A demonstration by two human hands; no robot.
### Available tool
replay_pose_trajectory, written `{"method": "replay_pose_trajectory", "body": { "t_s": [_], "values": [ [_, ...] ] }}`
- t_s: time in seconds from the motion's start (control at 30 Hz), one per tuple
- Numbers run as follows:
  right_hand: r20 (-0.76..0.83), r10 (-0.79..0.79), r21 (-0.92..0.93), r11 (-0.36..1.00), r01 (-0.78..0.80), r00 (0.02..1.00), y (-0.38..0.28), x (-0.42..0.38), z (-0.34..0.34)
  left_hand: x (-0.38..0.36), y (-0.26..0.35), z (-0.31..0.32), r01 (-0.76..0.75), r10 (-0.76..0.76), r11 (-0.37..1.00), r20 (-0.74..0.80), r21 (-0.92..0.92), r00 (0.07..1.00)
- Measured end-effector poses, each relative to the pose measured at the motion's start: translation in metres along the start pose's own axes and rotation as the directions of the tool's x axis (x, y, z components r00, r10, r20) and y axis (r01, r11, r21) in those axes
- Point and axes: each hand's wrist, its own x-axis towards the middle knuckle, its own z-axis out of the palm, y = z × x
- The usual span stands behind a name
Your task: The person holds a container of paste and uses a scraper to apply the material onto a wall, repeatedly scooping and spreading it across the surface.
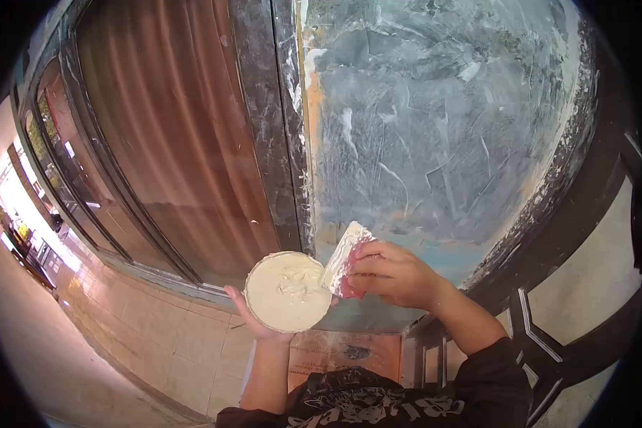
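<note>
My left hand (255, 325) cradles a round container of cream-coloured putty (285, 303) from the side and below, the thumb showing at its left edge. The putty is mostly smooth, with a churned patch near the middle. In my right hand (396, 274) is a flat putty spreader (346, 258), reddish where my fingers wrap it and coated with whitish putty along its broad face. The spreader is tilted, its lower corner right at the container's right rim. Behind both hands stands a grey-blue wall panel (435, 150) with white smears and streaks.
A dark window frame (260, 93) speckled with white borders glass with brown curtain (171, 121) on the left. Dark wooden framework (585, 292) with pale panels curves along the right. Below lie floor tiles (171, 328) and a printed cardboard piece (378, 349).
</note>
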Motion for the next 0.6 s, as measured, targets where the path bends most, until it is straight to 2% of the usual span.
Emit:
{"method": "replay_pose_trajectory", "body": {
  "t_s": [0.07, 0.17, 0.27, 0.6],
  "values": [
    [0.071, -0.009, -0.025, 1.0, 0.011, 0.997, -0.003, -0.001, 0.0, 0.001, -0.002, -0.003, -0.098, 0.111, 0.993, -0.261, 0.061, 0.959],
    [0.095, -0.001, -0.044, 0.999, 0.006, 0.995, -0.006, -0.002, 0.001, 0.002, -0.005, 0.001, -0.077, 0.095, 0.993, -0.202, 0.091, 0.975],
    [0.085, -0.002, -0.035, 0.999, 0.005, 0.996, -0.005, -0.005, 0.004, 0.002, -0.008, -0.003, -0.054, 0.062, 0.998, -0.208, 0.045, 0.976],
    [0.042, 0.004, -0.003, 1.0, -0.004, 0.999, -0.005, -0.009, 0.013, 0.003, -0.012, -0.006, -0.04, 0.056, 0.996, -0.227, 0.074, 0.972]
  ]
}}
